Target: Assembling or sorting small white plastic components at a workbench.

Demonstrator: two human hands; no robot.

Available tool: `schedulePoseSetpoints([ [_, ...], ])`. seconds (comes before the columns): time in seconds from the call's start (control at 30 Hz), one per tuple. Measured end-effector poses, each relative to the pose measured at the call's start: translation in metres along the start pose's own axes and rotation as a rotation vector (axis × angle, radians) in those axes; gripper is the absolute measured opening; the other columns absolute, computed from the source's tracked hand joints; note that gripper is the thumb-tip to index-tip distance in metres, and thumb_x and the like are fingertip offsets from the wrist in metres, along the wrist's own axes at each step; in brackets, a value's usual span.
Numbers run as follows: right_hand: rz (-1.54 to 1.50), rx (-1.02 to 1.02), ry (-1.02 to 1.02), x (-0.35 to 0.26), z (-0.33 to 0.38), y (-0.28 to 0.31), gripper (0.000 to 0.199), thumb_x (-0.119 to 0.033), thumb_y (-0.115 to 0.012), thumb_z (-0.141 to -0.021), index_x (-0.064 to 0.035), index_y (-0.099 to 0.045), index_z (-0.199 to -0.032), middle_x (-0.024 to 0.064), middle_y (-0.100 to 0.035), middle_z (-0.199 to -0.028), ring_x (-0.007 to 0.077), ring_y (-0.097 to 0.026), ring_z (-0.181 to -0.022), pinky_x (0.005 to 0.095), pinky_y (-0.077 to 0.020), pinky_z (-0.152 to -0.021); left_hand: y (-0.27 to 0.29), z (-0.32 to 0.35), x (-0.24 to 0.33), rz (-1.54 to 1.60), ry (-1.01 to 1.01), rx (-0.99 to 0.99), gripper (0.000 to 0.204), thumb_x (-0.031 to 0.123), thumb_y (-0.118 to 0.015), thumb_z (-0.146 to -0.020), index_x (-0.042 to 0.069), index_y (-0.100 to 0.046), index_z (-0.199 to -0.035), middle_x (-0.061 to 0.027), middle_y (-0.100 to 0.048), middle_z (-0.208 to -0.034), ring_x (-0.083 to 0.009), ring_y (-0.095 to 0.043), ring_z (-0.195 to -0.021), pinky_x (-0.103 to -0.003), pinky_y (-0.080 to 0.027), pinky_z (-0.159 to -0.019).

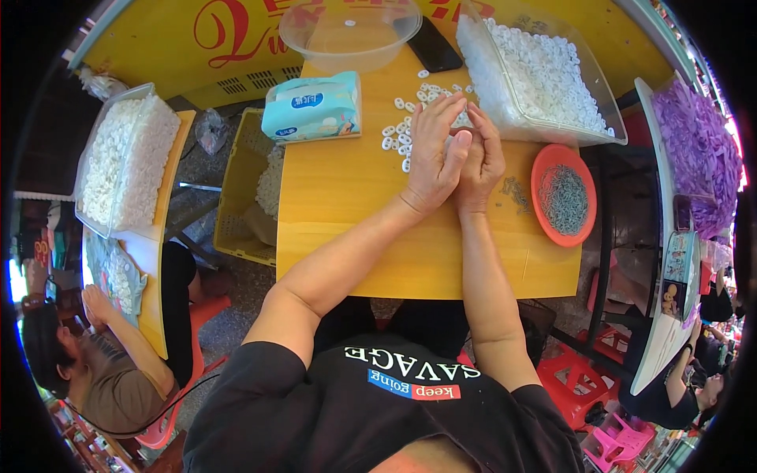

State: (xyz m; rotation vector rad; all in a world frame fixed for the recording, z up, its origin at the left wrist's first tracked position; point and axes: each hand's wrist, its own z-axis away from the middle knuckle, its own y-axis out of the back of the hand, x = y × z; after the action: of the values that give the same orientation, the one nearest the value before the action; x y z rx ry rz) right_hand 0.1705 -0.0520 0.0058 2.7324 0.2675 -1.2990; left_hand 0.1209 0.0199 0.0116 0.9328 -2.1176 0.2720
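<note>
Over the yellow table (347, 181) I've got both hands pressed together: left hand (438, 154) flat against right hand (479, 162), fingers extended. Can't tell whether either is pinching a part. Loose white plastic rings (406, 130) lie just beyond the fingertips, beside the clear bin of rings (544, 75). Risk: a sideways sweep scatters the rings toward the tissue pack (311, 106) or the orange dish of metal clips (564, 197).

Bright daylight all over, soft small shadows under the hands on the yellow counter (347, 197), sharp in the middle, edges bent round, black corners, pink glare far right.
</note>
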Motion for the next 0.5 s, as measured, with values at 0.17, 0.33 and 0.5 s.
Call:
schedulePoseSetpoints([
  [0.17, -0.315, 0.037, -0.198, 0.0, -0.011, 0.008, 0.027, -0.003, -0.04, -0.097, 0.0041, -0.062, -0.111, 0.0132, -0.067, -0.112, 0.0189, -0.066, -0.082, 0.0316, -0.0526, -0.078, 0.013, -0.01, -0.004, 0.092, 0.11, 0.084, 0.036, 0.02, -0.046, -0.099, 0.0, -0.054, -0.127, -0.0167, -0.054, -0.132, -0.0316, -0.047, -0.126, -0.042, -0.029, -0.11],
  [0.33, -0.711, 0.063, -0.363, 0.01, -0.023, 0.028, 0.028, -0.005, -0.041, -0.094, 0.0041, -0.061, -0.11, 0.0187, -0.068, -0.1, 0.0242, -0.066, -0.076, 0.0413, -0.0515, -0.088, 0.03, -0.022, -0.014, 0.236, 0.361, 0.217, 0.038, 0.025, -0.046, -0.102, -0.005, -0.057, -0.123, -0.0127, -0.062, -0.118, -0.0182, -0.055, -0.107, -0.03, -0.042, -0.095],
  [0.5, -1.372, -0.115, -0.508, 0.016, -0.031, 0.052, 0.03, -0.01, -0.044, -0.093, -0.0015, -0.064, -0.114, 0.0162, -0.068, -0.104, 0.0239, -0.064, -0.083, 0.046, -0.0468, -0.096, 0.043, -0.016, -0.036, 0.06, 0.39, 0.064, 0.033, 0.019, -0.051, -0.098, -0.005, -0.059, -0.121, -0.0171, -0.062, -0.118, -0.0229, -0.059, -0.104, -0.033, -0.044, -0.093],
])
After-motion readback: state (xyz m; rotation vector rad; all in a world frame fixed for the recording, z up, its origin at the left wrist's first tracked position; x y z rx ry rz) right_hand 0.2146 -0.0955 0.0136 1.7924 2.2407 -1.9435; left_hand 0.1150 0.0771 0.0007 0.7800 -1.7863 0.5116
